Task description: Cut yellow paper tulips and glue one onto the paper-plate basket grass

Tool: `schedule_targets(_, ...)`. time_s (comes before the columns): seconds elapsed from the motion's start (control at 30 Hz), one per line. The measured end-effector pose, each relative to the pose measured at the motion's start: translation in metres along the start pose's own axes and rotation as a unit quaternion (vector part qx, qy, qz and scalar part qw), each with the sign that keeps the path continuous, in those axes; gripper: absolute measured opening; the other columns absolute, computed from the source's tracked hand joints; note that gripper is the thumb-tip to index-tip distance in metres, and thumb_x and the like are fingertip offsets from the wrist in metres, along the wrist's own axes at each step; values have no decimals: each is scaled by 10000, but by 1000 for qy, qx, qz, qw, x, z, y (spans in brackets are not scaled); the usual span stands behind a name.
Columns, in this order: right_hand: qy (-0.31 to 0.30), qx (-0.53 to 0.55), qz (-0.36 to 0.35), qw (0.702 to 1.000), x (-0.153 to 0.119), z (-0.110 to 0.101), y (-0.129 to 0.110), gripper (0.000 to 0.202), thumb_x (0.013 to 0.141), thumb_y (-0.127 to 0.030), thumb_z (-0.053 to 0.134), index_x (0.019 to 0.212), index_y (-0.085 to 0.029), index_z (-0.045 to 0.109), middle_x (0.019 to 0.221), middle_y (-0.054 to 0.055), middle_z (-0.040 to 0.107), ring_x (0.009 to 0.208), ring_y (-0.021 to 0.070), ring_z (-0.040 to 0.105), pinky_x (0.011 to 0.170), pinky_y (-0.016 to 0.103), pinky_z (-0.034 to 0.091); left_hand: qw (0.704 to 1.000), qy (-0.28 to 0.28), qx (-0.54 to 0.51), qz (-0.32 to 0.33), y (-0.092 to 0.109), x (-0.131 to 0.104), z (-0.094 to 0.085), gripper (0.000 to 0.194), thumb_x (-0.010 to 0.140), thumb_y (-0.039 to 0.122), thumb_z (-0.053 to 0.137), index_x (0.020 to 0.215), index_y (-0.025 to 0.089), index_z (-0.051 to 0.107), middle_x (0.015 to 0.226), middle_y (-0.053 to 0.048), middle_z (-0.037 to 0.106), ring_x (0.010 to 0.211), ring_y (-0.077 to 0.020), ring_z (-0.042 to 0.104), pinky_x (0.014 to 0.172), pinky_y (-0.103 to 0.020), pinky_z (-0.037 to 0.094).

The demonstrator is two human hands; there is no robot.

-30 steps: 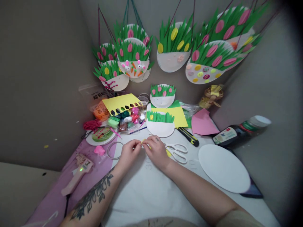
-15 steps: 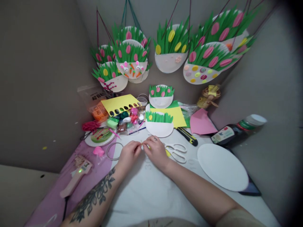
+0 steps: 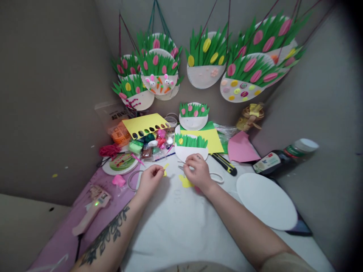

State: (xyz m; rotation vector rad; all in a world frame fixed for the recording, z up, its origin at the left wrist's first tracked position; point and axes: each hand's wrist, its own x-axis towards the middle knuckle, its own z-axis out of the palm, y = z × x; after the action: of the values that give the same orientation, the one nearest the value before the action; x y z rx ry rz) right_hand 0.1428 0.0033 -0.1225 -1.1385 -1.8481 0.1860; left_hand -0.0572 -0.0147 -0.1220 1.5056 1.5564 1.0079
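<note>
My left hand [image 3: 152, 178] pinches a small yellow paper piece [image 3: 165, 170] between thumb and fingertips, above the white tabletop. To its right, my right hand [image 3: 197, 172] has its fingers curled together over the white-handled scissors [image 3: 217, 178]. It covers the middle of the scissors; a blade tip pokes out left of the fingers and part of a handle loop shows at the right. What those fingers hold, if anything, is hidden. Yellow paper cutouts [image 3: 185, 181] lie below the right fingertips. Just beyond stands a white half-plate pocket [image 3: 191, 153] with green paper grass.
A glue gun [image 3: 93, 213] with a lit green light lies at left. On the right are a utility knife [image 3: 224, 164], a white oval plate [image 3: 266, 201] and a dark bottle [image 3: 285, 156]. Clay packets [image 3: 147, 152] sit at the back, below hanging plate baskets [image 3: 205, 77].
My hands, which met at their fingertips, have come apart. The right hand has moved right over the scissors, the left slightly left with the yellow paper piece. Yellow cutouts now show more.
</note>
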Motion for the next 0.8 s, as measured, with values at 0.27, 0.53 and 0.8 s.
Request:
schedule_targets(0.27, -68, -55, -124, 988, -11, 15, -26, 164, 804, -135, 517, 924, -184, 617, 891, 74, 580, 868, 203, 482, 795, 345, 416, 992, -66, -99, -43, 1, -4, 7, 133, 707, 294, 536, 677, 166, 559, 517, 58, 473, 465, -80, 399, 471, -188, 317)
schedule_targets(0.53, -42, 97, 72, 992, -10, 22, -27, 84, 787, -190, 550, 749, -176, 623, 795, 41, 578, 811, 169, 525, 749, 303, 430, 996, -61, -67, 8, 11, -9, 7, 214, 744, 360, 539, 724, 155, 593, 643, 7, 574, 586, -107, 500, 554, -206, 394)
schedule_targets(0.8, -96, 287, 263, 916, -11, 31, -23, 120, 721, -284, 594, 689, -170, 616, 703, 5, 591, 694, 143, 540, 677, 264, 430, 991, -38, 60, 117, 10, -10, 4, 186, 788, 283, 515, 704, 160, 626, 719, -28, 614, 682, -136, 553, 624, -231, 421)
